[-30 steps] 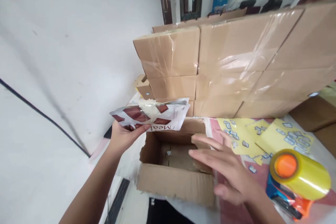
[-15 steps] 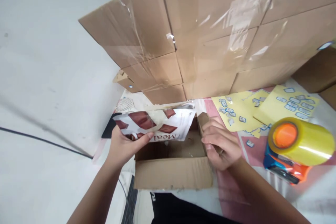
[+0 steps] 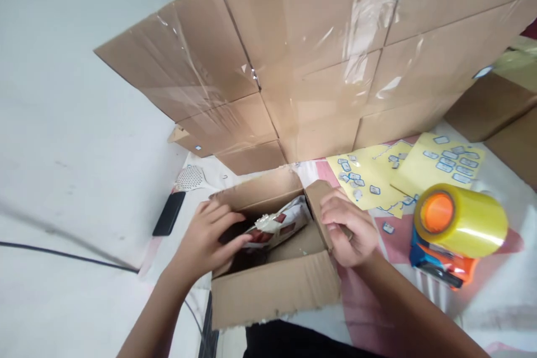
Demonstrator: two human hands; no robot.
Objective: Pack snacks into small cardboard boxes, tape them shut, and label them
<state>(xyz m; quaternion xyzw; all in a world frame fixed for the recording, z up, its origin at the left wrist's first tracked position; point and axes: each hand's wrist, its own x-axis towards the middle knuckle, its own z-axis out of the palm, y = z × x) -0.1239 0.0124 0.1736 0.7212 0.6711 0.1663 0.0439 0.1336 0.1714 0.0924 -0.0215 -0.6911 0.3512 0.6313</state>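
We see the left hand (image 3: pixel 216 238) half open over the left side of the box (image 3: pixel 274 291), thumb and forefinger parted just beside the packet (image 3: pixel 287 226); whether they touch it we cannot tell. The right hand (image 3: pixel 350 229) is closed on the right flap (image 3: pixel 315 204). Between our hands, the packet lies tilted inside the box. Beyond stand taped cartons (image 3: pixel 314 28); rightward, we note yellow sheets (image 3: pixel 413 170) and a tape roll (image 3: pixel 480 218).
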